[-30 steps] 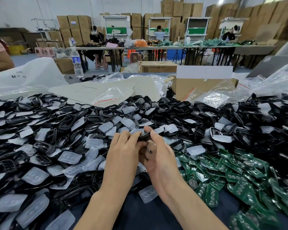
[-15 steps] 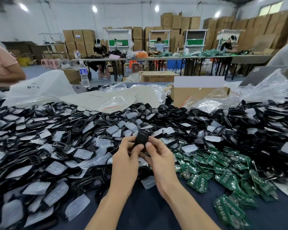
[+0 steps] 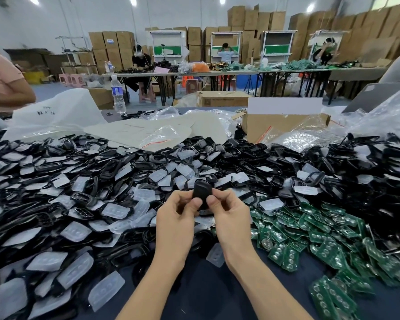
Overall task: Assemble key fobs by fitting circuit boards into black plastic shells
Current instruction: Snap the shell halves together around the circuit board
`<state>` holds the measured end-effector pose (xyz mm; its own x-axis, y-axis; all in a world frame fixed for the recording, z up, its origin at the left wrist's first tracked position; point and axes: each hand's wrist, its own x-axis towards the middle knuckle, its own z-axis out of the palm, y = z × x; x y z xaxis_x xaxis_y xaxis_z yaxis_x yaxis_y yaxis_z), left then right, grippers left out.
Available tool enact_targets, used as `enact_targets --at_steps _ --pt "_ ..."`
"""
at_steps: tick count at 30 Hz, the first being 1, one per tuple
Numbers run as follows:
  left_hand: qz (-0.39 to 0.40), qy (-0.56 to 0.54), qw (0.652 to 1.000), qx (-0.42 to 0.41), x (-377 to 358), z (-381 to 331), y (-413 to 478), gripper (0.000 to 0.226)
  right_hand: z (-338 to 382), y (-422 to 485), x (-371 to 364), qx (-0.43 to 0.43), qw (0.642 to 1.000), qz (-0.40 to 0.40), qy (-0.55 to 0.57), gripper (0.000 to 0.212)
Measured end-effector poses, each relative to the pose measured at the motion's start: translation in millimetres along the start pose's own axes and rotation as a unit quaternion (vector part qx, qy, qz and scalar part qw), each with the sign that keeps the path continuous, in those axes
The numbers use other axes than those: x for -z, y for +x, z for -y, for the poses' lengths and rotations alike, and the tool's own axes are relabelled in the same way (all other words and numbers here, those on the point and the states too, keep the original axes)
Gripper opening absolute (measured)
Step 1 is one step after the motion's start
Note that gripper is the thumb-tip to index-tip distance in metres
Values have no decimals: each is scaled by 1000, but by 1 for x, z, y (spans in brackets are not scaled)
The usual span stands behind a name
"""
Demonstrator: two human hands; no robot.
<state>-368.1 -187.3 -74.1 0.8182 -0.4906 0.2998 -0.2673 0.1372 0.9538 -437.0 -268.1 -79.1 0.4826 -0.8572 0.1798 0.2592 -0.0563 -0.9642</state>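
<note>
— Above the counter (image 3: 206, 294), at centre: what is held?
— Item one: black shell (image 3: 201, 191), upright, pinched at its lower end between left hand (image 3: 177, 219) and right hand (image 3: 230, 219). Thumbs are pressed on its face, fingers curled.
— Stock beneath?
— Loose shells (image 3: 56, 181) are heaped left and behind; green circuit boards (image 3: 321, 234) are piled right.

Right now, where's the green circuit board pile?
Head view, lower right: the green circuit boards lie heaped on the dark table, just right of the right hand, nearer the camera than the black shells.
</note>
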Motion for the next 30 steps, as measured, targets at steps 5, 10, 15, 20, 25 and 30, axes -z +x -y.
enact_targets --at_steps 5,10,15,20,25,30 --pt "-1 -22 1000 3 -2 -2 0 26 1 0 1 -4 1000 5 5 19" --pt "20 -20 1000 -4 -2 -3 3 20 7 -1 3 16 999 28 0 15" --pt "46 -15 999 -7 -1 -3 2 16 11 0 4 19 999 18 27 15" --pt "34 -24 999 -13 -1 -5 1 14 10 1 5 11 1000 -6 26 16" --pt "3 -12 1000 -8 -3 0 2 20 7 -1 1 2 1000 -12 18 19" --pt "-11 -8 1000 -5 -4 3 4 20 6 -1 0 1 1000 -18 15 21"
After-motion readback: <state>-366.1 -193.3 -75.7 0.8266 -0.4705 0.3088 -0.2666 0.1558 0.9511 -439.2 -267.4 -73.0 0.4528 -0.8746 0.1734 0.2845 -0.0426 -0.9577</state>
